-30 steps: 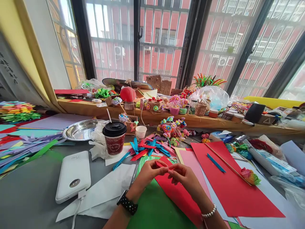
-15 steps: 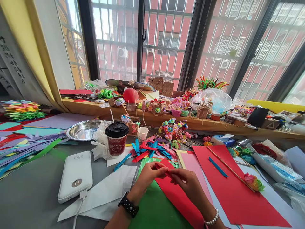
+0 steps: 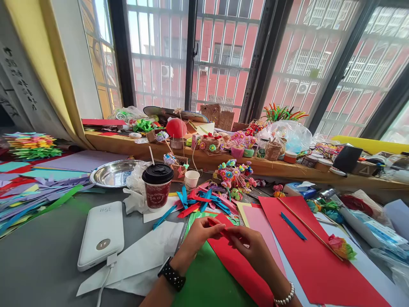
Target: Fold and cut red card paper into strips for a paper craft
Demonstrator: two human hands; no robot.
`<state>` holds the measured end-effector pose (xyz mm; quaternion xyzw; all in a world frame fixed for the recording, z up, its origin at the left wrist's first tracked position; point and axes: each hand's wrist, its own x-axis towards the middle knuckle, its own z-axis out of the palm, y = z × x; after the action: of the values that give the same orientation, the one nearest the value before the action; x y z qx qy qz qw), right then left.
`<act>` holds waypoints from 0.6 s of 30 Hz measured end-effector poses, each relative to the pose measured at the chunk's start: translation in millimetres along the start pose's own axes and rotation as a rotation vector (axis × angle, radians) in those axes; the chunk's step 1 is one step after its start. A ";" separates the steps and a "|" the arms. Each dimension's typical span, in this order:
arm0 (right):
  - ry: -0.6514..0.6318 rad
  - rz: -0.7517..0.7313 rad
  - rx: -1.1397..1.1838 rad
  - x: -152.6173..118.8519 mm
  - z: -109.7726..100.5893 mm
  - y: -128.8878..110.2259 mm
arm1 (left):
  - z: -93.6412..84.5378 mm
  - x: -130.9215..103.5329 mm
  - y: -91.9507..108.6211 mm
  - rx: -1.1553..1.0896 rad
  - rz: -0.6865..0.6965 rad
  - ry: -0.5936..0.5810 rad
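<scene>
Between my two hands is a small folded strip of red paper (image 3: 225,230), mostly covered by the fingers. My left hand (image 3: 203,233) pinches its left end, and a dark watch strap circles that wrist. At the other end my right hand (image 3: 247,239) pinches the same strip; a beaded bracelet sits on this wrist. Both hands are above a green sheet (image 3: 207,277) and a red paper sheet (image 3: 234,264). Just beyond them lies a pile of folded red and blue paper strips (image 3: 204,200). Green-handled scissors (image 3: 234,220) show partly behind my right hand.
A lidded coffee cup (image 3: 157,187) with a straw stands left of the pile, near a paper cup (image 3: 192,179). A white power bank (image 3: 101,236) with a cable lies left. On the right, a stick with a paper flower (image 3: 341,247) rests on a red sheet (image 3: 319,264).
The view has shifted very slightly. Both hands keep almost the same place and pinch on the red strip.
</scene>
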<state>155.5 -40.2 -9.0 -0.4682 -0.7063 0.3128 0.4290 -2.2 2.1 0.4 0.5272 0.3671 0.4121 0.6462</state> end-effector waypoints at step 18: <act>0.066 -0.001 0.030 0.9 -4.3 -4.0 | -3.2 1.7 -0.4 -0.055 0.010 -0.050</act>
<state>157.6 -40.7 -3.4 -0.4715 -0.6871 0.3075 0.4594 -4.5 4.8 -0.6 0.5213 0.3368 0.4117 0.6673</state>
